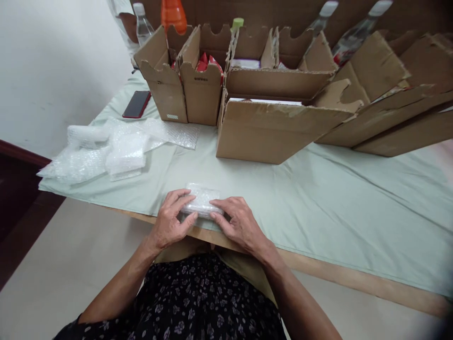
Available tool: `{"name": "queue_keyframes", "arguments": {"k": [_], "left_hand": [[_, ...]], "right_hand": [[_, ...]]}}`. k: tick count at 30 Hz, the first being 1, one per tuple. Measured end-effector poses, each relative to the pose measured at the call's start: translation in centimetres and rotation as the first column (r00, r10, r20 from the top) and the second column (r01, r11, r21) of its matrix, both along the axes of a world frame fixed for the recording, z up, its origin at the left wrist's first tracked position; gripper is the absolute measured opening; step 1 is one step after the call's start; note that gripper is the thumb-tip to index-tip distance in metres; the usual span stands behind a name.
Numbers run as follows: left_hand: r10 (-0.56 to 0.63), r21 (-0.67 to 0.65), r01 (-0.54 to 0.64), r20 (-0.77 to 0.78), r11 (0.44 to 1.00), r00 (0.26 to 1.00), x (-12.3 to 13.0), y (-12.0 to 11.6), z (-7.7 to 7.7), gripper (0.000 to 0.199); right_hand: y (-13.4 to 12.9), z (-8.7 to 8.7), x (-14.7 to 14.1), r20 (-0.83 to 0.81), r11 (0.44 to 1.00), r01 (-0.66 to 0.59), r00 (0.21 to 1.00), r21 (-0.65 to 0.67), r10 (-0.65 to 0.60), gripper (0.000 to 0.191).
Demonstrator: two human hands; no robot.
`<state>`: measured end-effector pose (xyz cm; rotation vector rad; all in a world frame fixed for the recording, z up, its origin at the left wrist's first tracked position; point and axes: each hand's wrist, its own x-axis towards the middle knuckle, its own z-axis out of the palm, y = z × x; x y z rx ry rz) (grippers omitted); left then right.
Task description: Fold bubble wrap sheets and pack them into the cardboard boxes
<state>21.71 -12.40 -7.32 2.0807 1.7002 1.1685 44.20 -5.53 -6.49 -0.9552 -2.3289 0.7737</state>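
A small flat bundle of bubble wrap (202,200) lies on the green cloth at the table's front edge. My left hand (173,215) grips its left end, thumb at the near side and fingers over the top. On the other end, my right hand (238,218) holds it the same way, with thumb and fingers curled around the corner. Whether anything is wrapped inside the bundle cannot be made out. More bubble wrap (125,153), loose and partly folded, is spread on the cloth to the left.
Brown cardboard boxes (255,132) with open tops stand in a row along the back, some holding red or white packets. Bottles, one an orange bottle (173,16), rise behind them. A phone (137,104) lies at the back left. The table's wooden edge (318,267) runs along the front.
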Motion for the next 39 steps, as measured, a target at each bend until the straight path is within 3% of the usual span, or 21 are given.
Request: {"name": "queue_keyframes", "arguments": {"k": [2, 6, 10, 13, 16, 19, 22, 25, 28, 31, 34, 39], "left_hand": [[-0.008, -0.003, 0.008, 0.018, 1.000, 1.000, 0.0, 0.0, 0.1, 0.024], [0.022, -0.006, -0.022, 0.017, 1.000, 1.000, 0.2, 0.9, -0.1, 0.020], [0.071, -0.007, -0.071, -0.024, 0.997, 0.997, 0.4, 2.0, -0.6, 0.022], [0.132, -0.023, -0.132, -0.001, 0.991, 0.991, 0.6, 2.3, -0.7, 0.026], [0.193, -0.087, -0.181, 0.150, 0.980, 0.970, 0.9, 2.0, -0.5, 0.035], [0.272, -0.221, -0.194, 0.414, 0.956, 0.869, 1.7, 1.1, -0.2, 0.057], [0.319, -0.341, -0.106, 0.660, 0.934, 0.680, 2.7, 0.4, 0.0, 0.074], [0.340, -0.386, -0.019, 0.787, 0.922, 0.515, 3.5, 0.4, 0.0, 0.078], [0.367, -0.406, -0.006, 0.821, 0.914, 0.437, 3.9, 0.9, 0.0, 0.075], [0.353, -0.400, 0.008, 0.818, 0.916, 0.454, 3.9, 1.3, 0.0, 0.067], [0.302, -0.373, 0.034, 0.799, 0.927, 0.520, 3.8, 1.2, 0.5, 0.062], [0.145, -0.329, 0.128, 0.688, 0.936, 0.711, 4.2, 0.9, 1.9, 0.056]], "right_hand": [[-0.3, 0.1, 0.4, 0.000, 1.000, 0.020, 1.000, -0.003, -0.020, 0.023], [-0.7, 0.0, 0.2, 0.026, 0.976, 0.119, 0.992, 0.180, -0.126, 0.027], [-0.9, -0.3, -0.8, 0.115, 0.950, 0.071, 0.987, 0.305, -0.111, 0.033], [-0.8, -0.7, -1.3, 0.153, 0.950, 0.066, 0.981, 0.306, -0.118, 0.035], [-0.7, -1.1, -1.0, 0.077, 0.967, 0.127, 0.986, 0.222, -0.147, 0.027], [-0.6, -1.3, -0.5, -0.036, 0.977, 0.181, 0.983, 0.116, -0.178, 0.025], [-0.9, -1.4, -0.4, -0.079, 0.975, 0.214, 0.975, 0.057, -0.209, 0.025], [-1.6, -1.5, -0.7, -0.101, 0.972, 0.225, 0.971, 0.068, -0.218, 0.024], [-2.2, -1.6, -0.9, -0.130, 0.974, 0.210, 0.972, 0.090, -0.197, 0.022], [-2.5, -1.5, -0.6, -0.121, 0.981, 0.174, 0.979, 0.085, -0.163, 0.020], [-2.1, -1.0, 0.3, -0.107, 0.986, 0.160, 0.982, 0.048, -0.154, 0.026], [-1.3, 0.1, 1.5, -0.104, 0.994, 0.063, 0.992, -0.087, -0.072, 0.064]]}}
